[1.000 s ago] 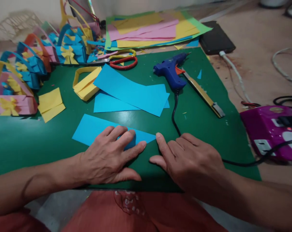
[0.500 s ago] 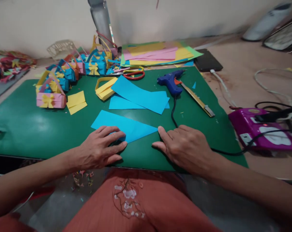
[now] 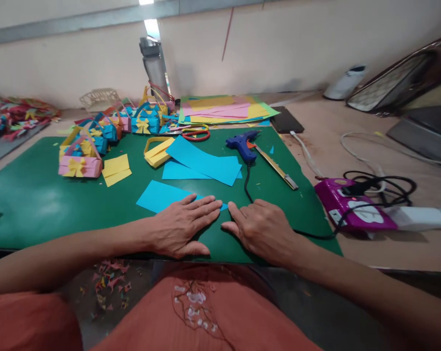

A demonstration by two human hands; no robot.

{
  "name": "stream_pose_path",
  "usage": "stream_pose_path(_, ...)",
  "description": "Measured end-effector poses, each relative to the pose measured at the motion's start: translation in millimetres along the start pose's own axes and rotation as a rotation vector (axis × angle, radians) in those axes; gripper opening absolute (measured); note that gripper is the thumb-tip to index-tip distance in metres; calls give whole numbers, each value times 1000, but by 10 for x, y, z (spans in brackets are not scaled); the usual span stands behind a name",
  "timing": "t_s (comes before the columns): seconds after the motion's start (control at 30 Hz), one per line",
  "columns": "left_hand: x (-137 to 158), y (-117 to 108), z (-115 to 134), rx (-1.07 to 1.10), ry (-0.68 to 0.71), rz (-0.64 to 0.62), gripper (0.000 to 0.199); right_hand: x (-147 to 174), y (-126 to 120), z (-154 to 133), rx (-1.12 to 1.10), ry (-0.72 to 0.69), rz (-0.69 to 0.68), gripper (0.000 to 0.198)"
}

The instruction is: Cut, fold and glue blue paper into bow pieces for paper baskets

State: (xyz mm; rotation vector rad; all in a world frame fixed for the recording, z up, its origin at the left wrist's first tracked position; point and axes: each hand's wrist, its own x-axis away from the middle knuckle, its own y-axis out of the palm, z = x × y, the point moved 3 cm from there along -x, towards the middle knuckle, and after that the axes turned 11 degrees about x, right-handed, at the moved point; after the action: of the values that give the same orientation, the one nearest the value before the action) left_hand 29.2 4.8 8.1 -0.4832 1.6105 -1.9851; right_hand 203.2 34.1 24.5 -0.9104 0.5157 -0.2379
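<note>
A blue sheet of paper lies on the green cutting mat, folded to a narrow point on its right. Flat across its right half rests my left hand, open with fingers outstretched, hiding much of the fold. At the paper's pointed tip is my right hand; its index fingertip touches the tip, the thumb is held apart, and the other fingers are curled. Just behind are two more blue paper pieces, overlapping, beside a yellow paper basket.
A blue glue gun and a box cutter lie to the right, near a purple power strip with black cables. Small paper baskets, scissors and stacked coloured paper stand farther back. A yellow square lies left.
My left hand has slid right along the folded paper and flattened, nearing the tip. The right hand stays at the tip. The camera view has tilted up and shifted right.
</note>
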Motion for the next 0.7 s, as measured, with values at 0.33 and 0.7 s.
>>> stream_pose_path(0.33, 568, -16, -26, 38, -57, 70, 53, -32, 18, 50, 61, -81, -10, 26)
stream_pose_path(0.7, 605, -31, -40, 140, -25, 273, 30, -216, -49, -46, 288, -317, 57, 14)
